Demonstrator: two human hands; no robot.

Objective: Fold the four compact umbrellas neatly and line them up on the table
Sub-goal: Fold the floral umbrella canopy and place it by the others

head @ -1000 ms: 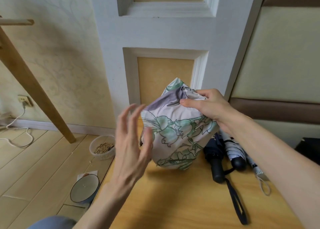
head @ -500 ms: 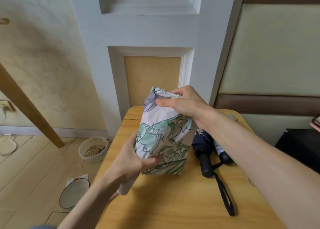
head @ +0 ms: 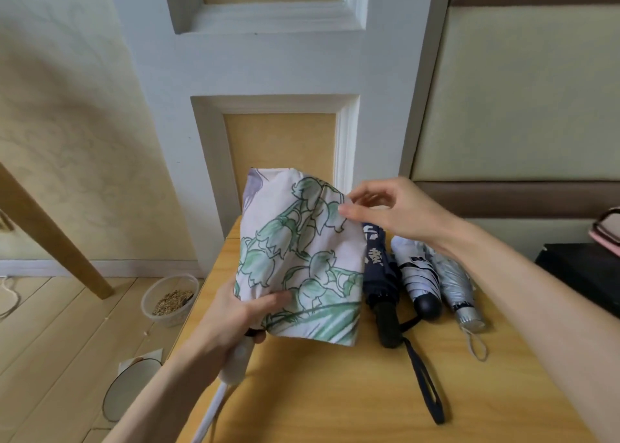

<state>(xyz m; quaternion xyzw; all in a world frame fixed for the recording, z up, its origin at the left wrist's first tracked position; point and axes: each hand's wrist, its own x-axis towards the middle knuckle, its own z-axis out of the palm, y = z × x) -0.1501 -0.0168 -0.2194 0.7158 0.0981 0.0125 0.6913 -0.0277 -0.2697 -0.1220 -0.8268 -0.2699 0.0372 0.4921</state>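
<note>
My right hand (head: 394, 212) has come off the top of the flowered umbrella (head: 302, 258), and its fingers (head: 364, 192) are now pinching a fold at the cloth's upper right edge. My left hand (head: 231, 315) is still gripping the cloth low down, just above the white handle (head: 235, 362). I am holding the umbrella mid-frame over the counter (head: 335, 402). Three folded umbrellas (head: 419, 274) are lying to its right.

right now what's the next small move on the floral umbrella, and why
Probably wrap the pinched flap around the bundle. The right hand pinches a loose fold of the floral umbrella, whose canopy hangs baggy, while the left hand grips its base.
</note>
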